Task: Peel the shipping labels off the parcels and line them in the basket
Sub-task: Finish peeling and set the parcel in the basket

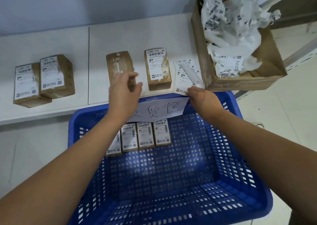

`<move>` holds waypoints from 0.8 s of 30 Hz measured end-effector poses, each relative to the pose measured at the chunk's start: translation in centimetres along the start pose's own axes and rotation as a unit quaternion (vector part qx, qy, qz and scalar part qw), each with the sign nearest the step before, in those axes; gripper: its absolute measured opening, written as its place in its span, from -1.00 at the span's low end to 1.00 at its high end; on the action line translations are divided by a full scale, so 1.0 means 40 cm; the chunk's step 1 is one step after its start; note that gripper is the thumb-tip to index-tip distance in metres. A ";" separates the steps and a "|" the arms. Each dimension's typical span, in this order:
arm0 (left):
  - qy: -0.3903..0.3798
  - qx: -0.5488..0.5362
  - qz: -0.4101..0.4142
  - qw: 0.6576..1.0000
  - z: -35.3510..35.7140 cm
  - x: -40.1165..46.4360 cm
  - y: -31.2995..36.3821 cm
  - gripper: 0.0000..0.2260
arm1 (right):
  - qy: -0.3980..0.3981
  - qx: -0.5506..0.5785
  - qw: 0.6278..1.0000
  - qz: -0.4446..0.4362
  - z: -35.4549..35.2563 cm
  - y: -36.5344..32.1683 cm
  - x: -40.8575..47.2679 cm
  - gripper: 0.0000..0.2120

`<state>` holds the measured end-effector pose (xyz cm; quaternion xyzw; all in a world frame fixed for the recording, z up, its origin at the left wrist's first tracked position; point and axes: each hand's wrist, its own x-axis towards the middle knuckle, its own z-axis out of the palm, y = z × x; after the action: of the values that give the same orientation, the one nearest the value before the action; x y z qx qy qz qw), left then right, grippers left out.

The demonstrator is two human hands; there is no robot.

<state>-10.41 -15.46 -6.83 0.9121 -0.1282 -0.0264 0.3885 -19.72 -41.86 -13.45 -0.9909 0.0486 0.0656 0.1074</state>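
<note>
Hands both out over the far rim of the blue basket (pixel 253 187). Left hand (pixel 124 89) hovers in front of a bare parcel (pixel 118 65) with its label already off, fingers (pixel 137 86) spread loose, holding nothing. Right hand (pixel 202 97) pinches the near edge of a peeled label (pixel 184 78) lying on the white surface (pixel 96 41); its fingertips are hidden behind the knuckles, so I can't see the grip itself. Between the two, one parcel with its label on (pixel 157 68).

Two more labelled parcels (pixel 43 79) sit touching each other at far left, well apart from the hands. Four labelled boxes (pixel 145 134) stand in a row against the basket's far wall; my left forearm covers part of the leftmost. A paper sign (pixel 164 109) with handwritten characters hangs over the basket's far rim, partly blocked by both wrists. A cardboard box (pixel 267 53) heaped with crumpled label scraps (pixel 231 24) stands just right of the peeled label, touching the basket corner.
</note>
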 end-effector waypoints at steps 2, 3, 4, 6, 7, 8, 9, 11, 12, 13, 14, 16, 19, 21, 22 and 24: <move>-0.054 -0.022 0.024 0.998 0.041 -0.032 0.037 -0.86 | 0.010 0.023 1.000 0.008 -0.007 0.005 -0.012 -0.84; -0.087 -0.031 0.020 0.996 0.062 -0.046 0.056 -0.88 | 0.019 0.045 0.999 0.012 -0.010 0.007 -0.020 -0.87; -0.125 -0.036 0.003 0.991 0.087 -0.057 0.070 -0.88 | 0.028 0.070 0.997 0.013 -0.011 0.010 -0.028 -0.87; -0.208 -0.037 -0.066 0.975 0.141 -0.069 0.079 -0.83 | 0.040 0.111 0.993 0.013 -0.010 0.012 -0.044 -0.86; -0.244 -0.038 -0.105 0.963 0.165 -0.072 0.081 -0.78 | 0.043 0.125 0.991 0.010 -0.010 0.013 -0.052 -0.86; -0.268 -0.053 -0.148 0.950 0.188 -0.073 0.081 -0.71 | 0.046 0.136 0.990 0.007 -0.008 0.014 -0.058 -0.86; -0.277 -0.086 -0.195 0.937 0.209 -0.073 0.083 -0.66 | 0.047 0.146 0.988 0.004 -0.006 0.013 -0.064 -0.86; -0.259 -0.172 -0.286 0.906 0.241 -0.072 0.095 -0.66 | 0.052 0.162 0.985 -0.011 -0.004 0.011 -0.075 -0.89; -0.243 -0.211 -0.319 0.891 0.255 -0.070 0.102 -0.69 | 0.054 0.164 0.985 -0.021 -0.003 0.009 -0.080 -0.90; -0.226 -0.242 -0.342 0.879 0.269 -0.069 0.109 -0.72 | 0.056 0.165 0.984 -0.029 -0.003 0.008 -0.083 -0.91; -0.211 -0.262 -0.354 0.873 0.280 -0.068 0.114 -0.75 | 0.059 0.167 0.984 -0.034 -0.002 0.008 -0.085 -0.91; -0.186 -0.267 -0.351 0.878 0.297 -0.065 0.119 -0.80 | 0.062 0.176 0.982 -0.031 -0.003 0.009 -0.085 -0.91; -0.165 -0.251 -0.326 0.896 0.300 -0.059 0.125 -0.84 | 0.060 0.182 0.981 -0.013 -0.008 0.006 -0.079 -0.78; -0.156 -0.239 -0.305 0.909 0.291 -0.058 0.129 -0.85 | 0.049 0.188 0.981 0.008 -0.011 0.003 -0.068 -0.63; -0.153 -0.231 -0.290 0.916 0.286 -0.058 0.131 -0.85 | 0.044 0.194 0.980 0.015 -0.012 0.001 -0.063 -0.58; -0.148 -0.216 -0.257 0.930 0.275 -0.058 0.136 -0.85 | 0.045 0.206 0.977 0.012 -0.013 -0.007 -0.054 -0.52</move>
<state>-15.42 -26.22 -10.73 0.7933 0.0635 -0.2877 0.5329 -21.76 -41.51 -12.59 -0.9486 0.0783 0.0106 0.3065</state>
